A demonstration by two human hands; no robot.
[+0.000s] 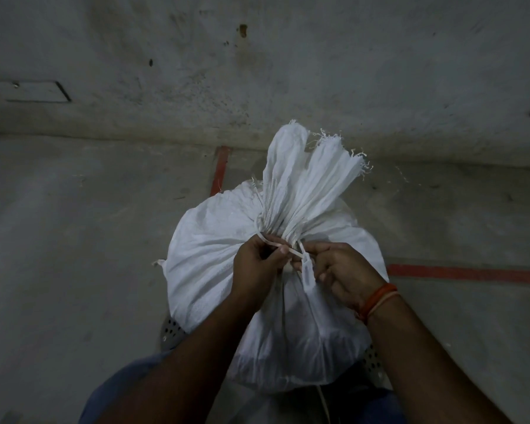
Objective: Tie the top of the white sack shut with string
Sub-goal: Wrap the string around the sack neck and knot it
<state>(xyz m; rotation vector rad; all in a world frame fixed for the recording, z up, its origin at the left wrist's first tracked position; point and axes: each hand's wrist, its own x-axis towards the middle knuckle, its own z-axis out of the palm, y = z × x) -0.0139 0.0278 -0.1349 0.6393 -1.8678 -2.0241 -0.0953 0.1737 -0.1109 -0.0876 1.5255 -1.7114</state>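
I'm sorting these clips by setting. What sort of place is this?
Probably a warehouse or storeroom: a bare, stained concrete floor with red painted lines, a rough grey wall, and a filled white sack being tied.

Matt woven-plastic sack, frayed top

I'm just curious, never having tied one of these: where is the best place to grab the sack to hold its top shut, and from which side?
Probably at the pinched neck of the sack, just above the string, where the cloth is gathered narrowest. Come from the near side, where both hands, left and right, already work; the frayed top fans away.
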